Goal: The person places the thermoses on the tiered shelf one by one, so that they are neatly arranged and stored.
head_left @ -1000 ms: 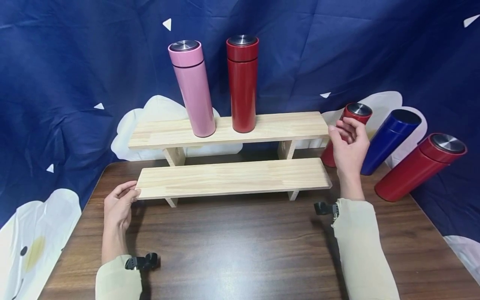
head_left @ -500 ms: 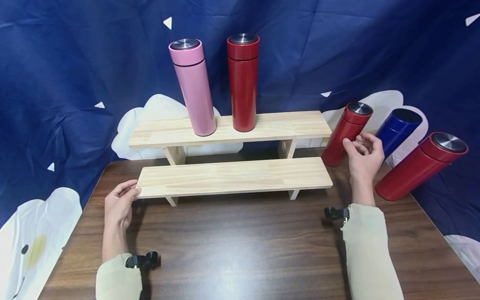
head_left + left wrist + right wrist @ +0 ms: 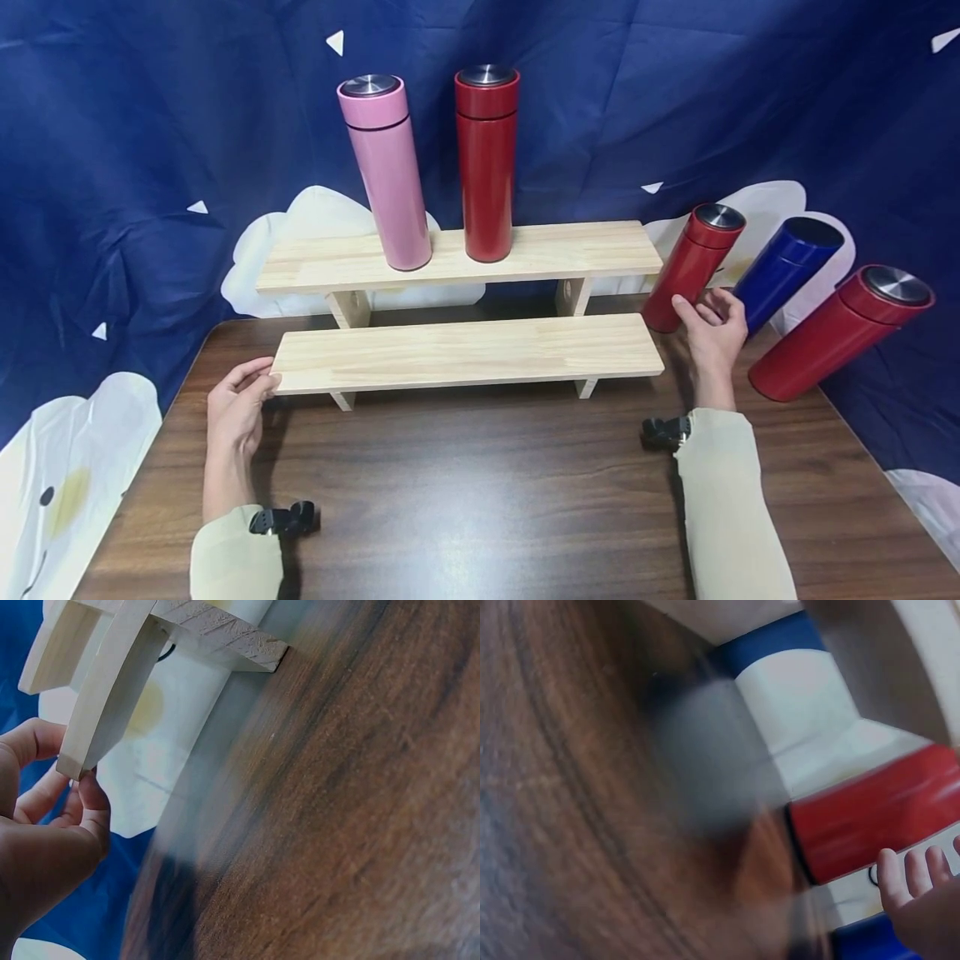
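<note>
My left hand [image 3: 236,408] pinches the left end of the lower board of a pale wooden two-tier rack [image 3: 465,354]. In the left wrist view, the thumb and fingers lie on opposite faces of the board end [image 3: 97,712]. Over on the right, my right hand [image 3: 714,329] is beside the lower part of a red thermos bottle [image 3: 693,262], thumb and fingers apart and loosely bent. The right wrist view has those fingers [image 3: 919,871] close alongside the red bottle [image 3: 877,814], not wrapped round it; whether they touch it is unclear.
A pink thermos [image 3: 386,179] and another red thermos [image 3: 487,171] stand on the rack's upper board. Right of my right hand are a blue thermos [image 3: 783,271] and a third red one [image 3: 836,337]. A blue patterned cloth [image 3: 187,108] hangs behind the brown table [image 3: 450,492].
My right hand first moved right and down from in front of the red bottle, then left and lower, to beside its lower part. My left hand keeps its hold on the board.
</note>
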The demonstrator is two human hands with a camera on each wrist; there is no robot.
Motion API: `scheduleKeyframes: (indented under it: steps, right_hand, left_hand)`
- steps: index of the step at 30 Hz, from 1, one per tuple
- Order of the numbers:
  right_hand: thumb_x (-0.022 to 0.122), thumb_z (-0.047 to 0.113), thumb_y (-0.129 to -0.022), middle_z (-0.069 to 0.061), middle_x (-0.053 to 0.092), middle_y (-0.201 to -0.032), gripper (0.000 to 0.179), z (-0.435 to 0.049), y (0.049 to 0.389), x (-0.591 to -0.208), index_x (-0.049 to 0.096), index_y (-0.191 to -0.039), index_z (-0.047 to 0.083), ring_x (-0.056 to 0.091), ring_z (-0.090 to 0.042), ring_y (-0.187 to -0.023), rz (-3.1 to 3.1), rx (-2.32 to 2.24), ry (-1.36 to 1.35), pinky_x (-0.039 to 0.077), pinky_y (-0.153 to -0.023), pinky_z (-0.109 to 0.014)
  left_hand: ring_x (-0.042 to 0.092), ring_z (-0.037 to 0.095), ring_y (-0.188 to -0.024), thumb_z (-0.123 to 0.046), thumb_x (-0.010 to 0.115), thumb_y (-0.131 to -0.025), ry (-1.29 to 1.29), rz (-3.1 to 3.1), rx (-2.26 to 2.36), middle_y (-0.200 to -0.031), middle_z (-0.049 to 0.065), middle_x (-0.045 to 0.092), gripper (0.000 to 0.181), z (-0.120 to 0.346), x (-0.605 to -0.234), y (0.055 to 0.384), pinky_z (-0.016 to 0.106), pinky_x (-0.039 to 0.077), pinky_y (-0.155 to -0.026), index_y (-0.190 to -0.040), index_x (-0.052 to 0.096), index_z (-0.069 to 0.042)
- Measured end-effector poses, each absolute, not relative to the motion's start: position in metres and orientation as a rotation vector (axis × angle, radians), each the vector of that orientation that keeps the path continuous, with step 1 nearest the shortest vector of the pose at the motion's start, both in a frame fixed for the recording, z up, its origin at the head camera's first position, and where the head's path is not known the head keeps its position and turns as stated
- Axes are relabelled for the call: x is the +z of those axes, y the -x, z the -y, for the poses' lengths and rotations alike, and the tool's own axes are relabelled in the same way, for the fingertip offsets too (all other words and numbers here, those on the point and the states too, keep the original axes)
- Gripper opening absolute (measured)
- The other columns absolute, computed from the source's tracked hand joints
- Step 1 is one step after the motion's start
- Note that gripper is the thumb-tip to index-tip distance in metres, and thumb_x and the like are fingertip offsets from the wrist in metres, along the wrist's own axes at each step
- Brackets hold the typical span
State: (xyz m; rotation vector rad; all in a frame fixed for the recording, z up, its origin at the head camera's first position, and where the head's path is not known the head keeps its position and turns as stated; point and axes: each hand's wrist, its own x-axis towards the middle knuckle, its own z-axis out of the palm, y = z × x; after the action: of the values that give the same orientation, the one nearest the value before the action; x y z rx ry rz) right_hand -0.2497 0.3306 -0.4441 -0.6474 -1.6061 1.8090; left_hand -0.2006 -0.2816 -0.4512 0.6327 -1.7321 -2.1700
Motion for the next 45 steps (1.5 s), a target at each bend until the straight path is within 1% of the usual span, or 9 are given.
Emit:
scheduleKeyframes:
  steps: [5,12,16,19,23,29,35,45]
  right_hand:
    - [0.087,0.004,-0.076,-0.007,0.056,-0.133,0.065,-0.332,0.258,-0.456,0.057,-0.133,0.012,0.057,-0.02,-0.119,1.61,1.845,0.668,0.048,-0.1,-0.027]
    - [0.086,0.0,-0.076,-0.008,0.056,-0.137,0.066,-0.334,0.266,-0.463,0.055,-0.133,0.013,0.056,-0.02,-0.123,1.58,1.891,0.688,0.046,-0.105,-0.029]
    - [0.085,0.001,-0.077,-0.009,0.053,-0.142,0.07,-0.335,0.269,-0.465,0.052,-0.138,0.013,0.054,-0.02,-0.127,1.599,1.906,0.708,0.043,-0.108,-0.029]
    - [0.085,0.001,-0.078,-0.011,0.051,-0.147,0.074,-0.337,0.272,-0.467,0.049,-0.142,0.012,0.052,-0.019,-0.13,1.619,1.917,0.713,0.041,-0.11,-0.029]
    - [0.084,0.001,-0.078,-0.011,0.05,-0.148,0.076,-0.339,0.275,-0.471,0.048,-0.144,0.013,0.052,-0.018,-0.131,1.634,1.935,0.721,0.04,-0.111,-0.029]
    - [0.084,0.003,-0.078,-0.01,0.05,-0.148,0.08,-0.341,0.281,-0.471,0.045,-0.147,0.014,0.05,-0.019,-0.132,1.731,1.885,0.719,0.039,-0.111,-0.03]
    - [0.085,0.01,-0.078,-0.009,0.046,-0.151,0.085,-0.344,0.286,-0.47,0.041,-0.151,0.015,0.047,-0.019,-0.134,1.875,1.792,0.74,0.037,-0.113,-0.03]
    - [0.086,0.012,-0.079,-0.008,0.049,-0.149,0.083,-0.346,0.283,-0.47,0.044,-0.15,0.016,0.049,-0.02,-0.131,1.904,1.771,0.735,0.039,-0.112,-0.032]
  left_hand:
    - [0.058,0.009,-0.069,0.019,0.064,-0.082,-0.634,1.728,-2.173,-0.083,0.001,0.067,0.029,0.282,-0.451,0.201,0.016,0.048,-0.057,-0.096,0.075,-0.004]
    - [0.058,0.009,-0.07,0.02,0.064,-0.081,-0.616,1.726,-2.174,-0.083,0.001,0.067,0.03,0.282,-0.452,0.202,0.016,0.048,-0.057,-0.095,0.075,-0.004]
    - [0.057,0.01,-0.07,0.02,0.064,-0.081,-0.626,1.729,-2.172,-0.084,0.001,0.066,0.029,0.282,-0.451,0.202,0.016,0.048,-0.057,-0.095,0.075,-0.004]
    - [0.057,0.01,-0.069,0.02,0.064,-0.082,-0.624,1.71,-2.184,-0.083,0.001,0.066,0.029,0.282,-0.451,0.201,0.016,0.048,-0.057,-0.098,0.075,0.0]
    - [0.057,0.01,-0.067,0.021,0.063,-0.082,-0.61,1.684,-2.201,-0.081,0.002,0.066,0.029,0.282,-0.452,0.2,0.016,0.048,-0.057,-0.102,0.074,0.004]
    - [0.058,0.009,-0.068,0.021,0.063,-0.081,-0.615,1.697,-2.191,-0.082,0.002,0.067,0.029,0.282,-0.452,0.201,0.016,0.048,-0.057,-0.099,0.074,0.001]
    - [0.058,0.01,-0.07,0.02,0.064,-0.081,-0.628,1.719,-2.179,-0.084,0.002,0.067,0.029,0.282,-0.451,0.203,0.016,0.048,-0.057,-0.099,0.074,-0.001]
    - [0.058,0.01,-0.069,0.022,0.063,-0.081,-0.611,1.68,-2.203,-0.082,0.003,0.066,0.029,0.282,-0.453,0.202,0.016,0.048,-0.057,-0.101,0.074,0.003]
